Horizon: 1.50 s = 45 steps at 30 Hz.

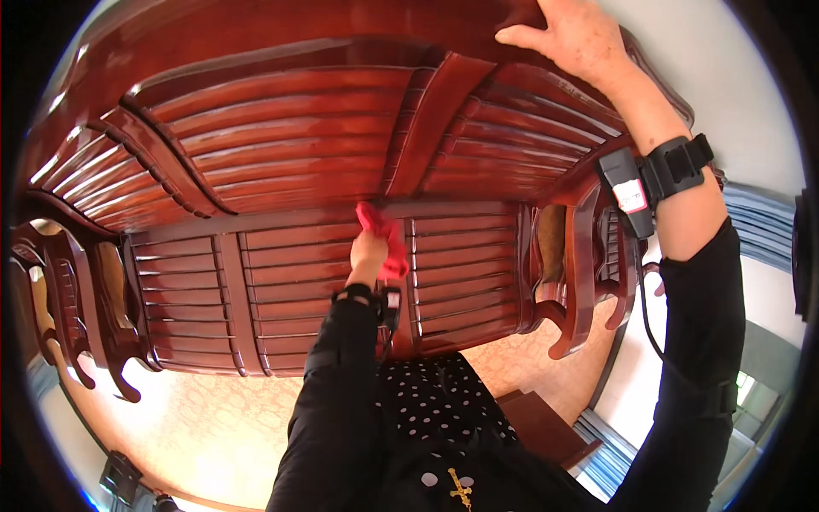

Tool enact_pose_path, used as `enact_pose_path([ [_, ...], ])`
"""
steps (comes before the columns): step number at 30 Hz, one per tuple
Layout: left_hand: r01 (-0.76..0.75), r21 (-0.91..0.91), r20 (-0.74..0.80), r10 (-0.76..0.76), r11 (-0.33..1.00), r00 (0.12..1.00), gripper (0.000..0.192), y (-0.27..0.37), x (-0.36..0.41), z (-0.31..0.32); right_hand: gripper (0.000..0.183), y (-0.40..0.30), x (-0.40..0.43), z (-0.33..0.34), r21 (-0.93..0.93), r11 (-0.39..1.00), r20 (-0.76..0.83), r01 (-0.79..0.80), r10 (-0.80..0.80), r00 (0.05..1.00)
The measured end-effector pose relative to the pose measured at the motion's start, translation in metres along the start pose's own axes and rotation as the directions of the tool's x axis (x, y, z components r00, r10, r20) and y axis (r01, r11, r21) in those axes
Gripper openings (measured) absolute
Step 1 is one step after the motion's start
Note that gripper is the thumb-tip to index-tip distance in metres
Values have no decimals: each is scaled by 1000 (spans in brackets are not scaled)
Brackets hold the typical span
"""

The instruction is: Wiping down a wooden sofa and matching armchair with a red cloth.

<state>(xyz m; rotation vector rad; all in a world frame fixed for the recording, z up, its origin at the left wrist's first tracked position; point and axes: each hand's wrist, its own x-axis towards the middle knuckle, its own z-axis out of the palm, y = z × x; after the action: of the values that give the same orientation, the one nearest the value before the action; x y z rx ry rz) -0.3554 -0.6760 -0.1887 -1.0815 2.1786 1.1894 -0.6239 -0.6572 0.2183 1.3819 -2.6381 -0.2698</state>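
Observation:
A glossy red-brown wooden slatted bench [294,281] lies before me, its tall slatted backrest [288,134] rising behind the seat. My left hand [368,251] grips a bright red cloth [393,256] against the rear part of the seat, close to the foot of the backrest and beside a cross-board. Up at the top right, my right hand [579,38] lies on the thick top rail [384,25] of the backrest. Its thumb is stretched away from the other fingers, whose tips are cut off by the picture's edge.
Curved wooden armrests [579,275] bound the bench on both sides, with more carved wooden furniture [64,307] beyond. A brown wooden piece [544,425] stands behind me at the right. Blue curtains [761,221] hang by the wall. Patterned beige floor [224,435] shows below the seat.

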Motion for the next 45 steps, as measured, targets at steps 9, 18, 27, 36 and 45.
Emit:
enact_pose_path([
  [9,203,-94,-38,-207,975,978,34,-140,-76,40,72,6,5,8,-27,1000,-18,1,-1,1000],
  [18,-261,-785,-213,150,562,965,32,64,-24,-52,68,10,-2,7,-31,999,-13,-11,10,1000],
  [27,46,-542,-249,-212,839,945,35,136,80,-57,67,8,5,14,-113,992,-116,50,-63,991],
  [36,13,-718,-147,-169,696,975,35,115,76,-60,66,13,4,16,-69,993,-125,99,-107,986],
  [45,-110,-504,-412,-126,857,903,37,119,70,-80,66,-4,11,-1,-6,996,-130,92,-92,987],
])
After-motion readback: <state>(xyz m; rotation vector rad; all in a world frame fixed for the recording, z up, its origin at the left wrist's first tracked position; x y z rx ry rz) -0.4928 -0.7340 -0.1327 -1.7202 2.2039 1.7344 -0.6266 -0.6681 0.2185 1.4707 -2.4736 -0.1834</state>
